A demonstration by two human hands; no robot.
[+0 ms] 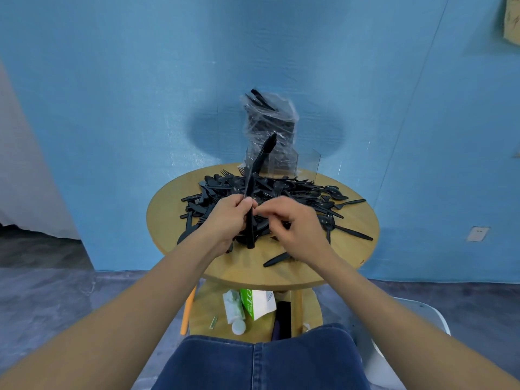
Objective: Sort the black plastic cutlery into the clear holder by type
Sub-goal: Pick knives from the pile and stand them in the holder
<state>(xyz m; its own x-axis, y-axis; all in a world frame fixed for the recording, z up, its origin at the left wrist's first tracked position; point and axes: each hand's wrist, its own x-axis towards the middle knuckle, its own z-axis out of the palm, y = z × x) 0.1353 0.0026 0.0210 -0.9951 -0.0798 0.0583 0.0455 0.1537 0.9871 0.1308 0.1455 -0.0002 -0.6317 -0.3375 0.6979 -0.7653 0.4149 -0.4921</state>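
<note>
My left hand (229,218) clamps a bundle of knives (254,178) upright, gathering one type; my right hand (292,225) pinches toward it, contents unclear, above the cutlery pile (281,187).

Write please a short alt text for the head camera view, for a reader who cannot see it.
A person's left hand grips a bundle of black knives upright over a heap of black plastic cutlery on a round wooden table, while the right hand reaches toward the bundle. A clear holder stands at the table's far edge before a blue wall.
</note>
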